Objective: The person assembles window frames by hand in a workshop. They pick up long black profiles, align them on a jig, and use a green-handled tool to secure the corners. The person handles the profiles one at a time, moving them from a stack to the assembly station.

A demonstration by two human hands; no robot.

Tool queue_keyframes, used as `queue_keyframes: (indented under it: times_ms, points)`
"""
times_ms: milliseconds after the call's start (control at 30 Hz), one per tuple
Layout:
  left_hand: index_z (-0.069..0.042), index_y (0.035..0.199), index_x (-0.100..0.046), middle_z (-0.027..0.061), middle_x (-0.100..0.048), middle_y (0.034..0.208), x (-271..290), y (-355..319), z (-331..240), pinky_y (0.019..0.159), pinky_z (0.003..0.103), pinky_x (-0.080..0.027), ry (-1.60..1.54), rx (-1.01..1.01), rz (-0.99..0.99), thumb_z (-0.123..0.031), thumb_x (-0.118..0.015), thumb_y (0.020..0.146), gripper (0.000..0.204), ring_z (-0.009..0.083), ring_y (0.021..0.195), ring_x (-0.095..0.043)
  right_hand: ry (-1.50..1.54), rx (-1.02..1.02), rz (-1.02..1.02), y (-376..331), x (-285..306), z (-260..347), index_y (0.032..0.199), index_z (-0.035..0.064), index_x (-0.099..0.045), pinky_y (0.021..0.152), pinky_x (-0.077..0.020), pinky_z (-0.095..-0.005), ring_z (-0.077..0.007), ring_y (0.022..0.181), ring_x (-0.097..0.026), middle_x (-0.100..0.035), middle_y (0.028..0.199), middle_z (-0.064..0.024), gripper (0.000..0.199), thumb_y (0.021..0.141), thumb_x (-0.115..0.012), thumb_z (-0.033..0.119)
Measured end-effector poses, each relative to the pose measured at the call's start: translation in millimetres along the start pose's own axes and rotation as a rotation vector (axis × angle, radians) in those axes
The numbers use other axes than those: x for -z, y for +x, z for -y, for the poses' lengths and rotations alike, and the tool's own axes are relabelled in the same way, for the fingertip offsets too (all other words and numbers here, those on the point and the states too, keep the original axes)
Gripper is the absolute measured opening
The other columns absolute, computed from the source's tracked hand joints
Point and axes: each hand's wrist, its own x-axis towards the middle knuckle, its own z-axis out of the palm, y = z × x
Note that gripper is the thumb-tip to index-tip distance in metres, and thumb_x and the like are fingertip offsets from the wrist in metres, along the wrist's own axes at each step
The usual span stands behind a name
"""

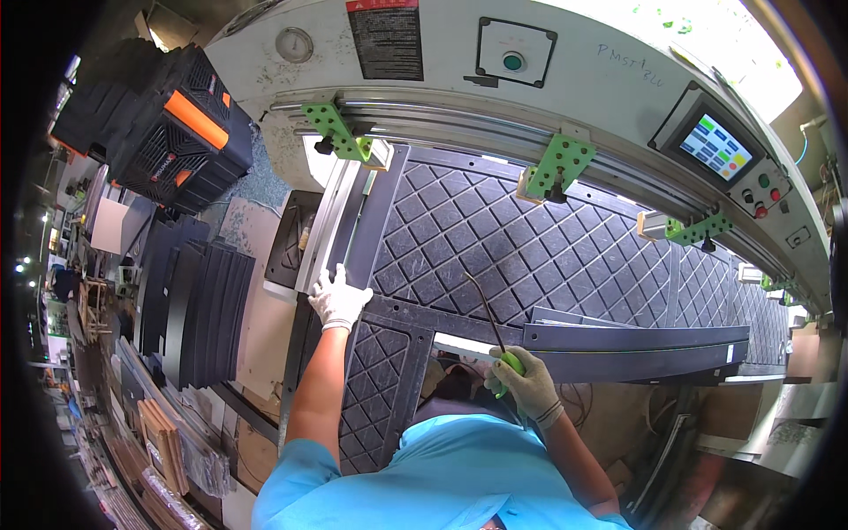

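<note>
My left hand [337, 300], in a white glove, lies with its fingers spread at the left side of the machine bed. It rests where a pale metal rail [320, 231] meets a long dark strip [374, 231]. My right hand [530, 385], gloved too, is wrapped around the green handle of a hand tool [510, 362] near the bed's front edge. The tool's thin dark shaft points away from me over the bed and bends near its tip. A diamond-grooved black mat [459, 221] covers the bed.
Green perforated brackets [563, 166] hang from a metal rail along the machine. A control screen [715, 148] is at the right. Dark panels [636, 349] lie on the bed's front edge. Stacked dark strips [208, 309] and a black-and-orange machine [177, 132] stand at the left.
</note>
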Motion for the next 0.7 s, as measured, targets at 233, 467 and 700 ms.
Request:
queue_keyframes:
  times_ms: [233,467,700]
  points:
    - [-0.025,0.167,-0.047,0.0144,-0.04,0.171,-7.9,6.2,0.2,0.123,0.064,-0.035,0.006,-0.007,-0.027,-0.064,-0.086,0.075,0.107,0.0425,0.153,-0.042,0.005,-0.037,-0.015,1.0,1.1,-0.4,0.133,-0.0027,-0.066,0.071,-0.0567,-0.0278,-0.0121,0.082,-0.07,-0.072,0.096,-0.0043,0.033,0.108,-0.072,0.019]
    - [-0.028,0.167,-0.047,0.0141,-0.04,0.171,-7.8,7.5,-4.6,0.122,0.063,-0.036,0.018,0.008,-0.032,-0.065,-0.086,0.074,0.107,0.0428,0.152,-0.043,0.012,-0.03,-0.023,4.3,4.6,-3.2,0.132,-0.0023,-0.067,0.072,-0.0576,-0.0278,-0.0125,0.083,-0.071,-0.073,0.097,-0.0045,0.032,0.108,-0.072,0.018]
    - [-0.029,0.167,-0.047,0.0136,-0.041,0.17,-12.2,10.5,-6.1,0.122,0.06,-0.037,0.034,0.017,-0.052,-0.067,-0.085,0.073,0.108,0.0419,0.15,-0.045,-0.005,-0.034,-0.017,7.2,5.3,-1.0,0.132,-0.0017,-0.067,0.073,-0.058,-0.0277,-0.0126,0.084,-0.072,-0.074,0.099,-0.0052,0.032,0.109,-0.072,0.02]
